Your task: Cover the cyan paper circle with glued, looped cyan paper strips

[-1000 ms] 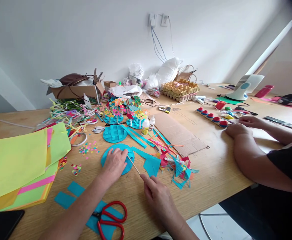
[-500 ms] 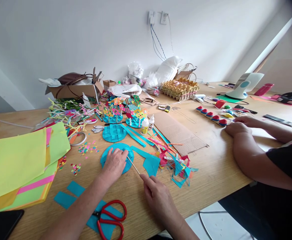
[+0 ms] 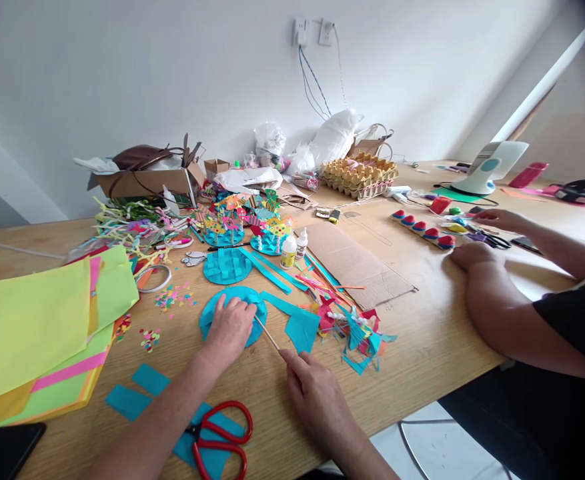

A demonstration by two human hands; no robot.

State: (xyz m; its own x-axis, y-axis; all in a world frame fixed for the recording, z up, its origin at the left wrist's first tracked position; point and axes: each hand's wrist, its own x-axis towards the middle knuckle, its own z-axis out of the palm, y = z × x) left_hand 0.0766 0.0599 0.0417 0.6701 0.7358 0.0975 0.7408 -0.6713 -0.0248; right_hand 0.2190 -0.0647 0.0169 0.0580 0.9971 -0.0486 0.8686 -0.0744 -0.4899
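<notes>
My left hand (image 3: pixel 229 329) lies flat with spread fingers on a round blue paper disc (image 3: pixel 211 313) on the wooden table. My right hand (image 3: pixel 312 390) pinches a thin wooden stick (image 3: pixel 267 333) whose far end points at the disc's right edge, beside my left fingers. A torn blue paper piece (image 3: pixel 302 328) lies just right of the stick. Red-handled scissors (image 3: pixel 219 440) rest on blue paper scraps near my left forearm.
Yellow and green paper sheets (image 3: pixel 37 320) lie at left, a black phone (image 3: pixel 2 450) at the front corner. Finished blue crafts (image 3: pixel 228 265), glue bottles (image 3: pixel 288 251), cardboard (image 3: pixel 357 267) and an egg tray (image 3: pixel 359 177) sit further back. Another person's arms (image 3: pixel 502 307) rest at right.
My hands, the disc and the stick hold nearly still. The other person's far hand has moved right and further back, toward items on the table.
</notes>
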